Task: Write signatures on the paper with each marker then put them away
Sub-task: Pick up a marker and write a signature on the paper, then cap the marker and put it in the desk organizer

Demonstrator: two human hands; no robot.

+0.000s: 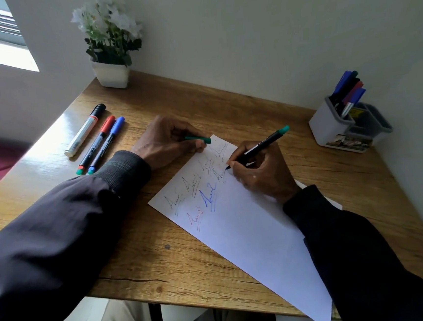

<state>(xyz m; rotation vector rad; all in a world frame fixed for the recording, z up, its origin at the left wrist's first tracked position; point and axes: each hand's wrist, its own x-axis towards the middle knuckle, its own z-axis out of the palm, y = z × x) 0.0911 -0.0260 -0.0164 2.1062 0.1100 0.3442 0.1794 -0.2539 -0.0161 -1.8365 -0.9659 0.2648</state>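
Paper (250,233) is spread on the counter (150,263); a green marker (265,142) is gripped by the right hand (262,173), tip on the sheet, while its green cap (199,139) is pinched by the left hand (165,141).

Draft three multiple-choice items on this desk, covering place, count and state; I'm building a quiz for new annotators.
1. Where does the pen holder stand?
A. right of the paper
B. beside the flower pot
C. on the paper

2. How many capped markers lie left of the left hand?
A. one
B. three
C. five

3. The green marker in the right hand is:
A. capped
B. uncapped, tip on the paper
C. lying loose

Key: 1 A, it stands near the table's right edge; 2 B, black-, red- and blue-capped ones lie side by side; 3 B, the left hand holds its green cap.
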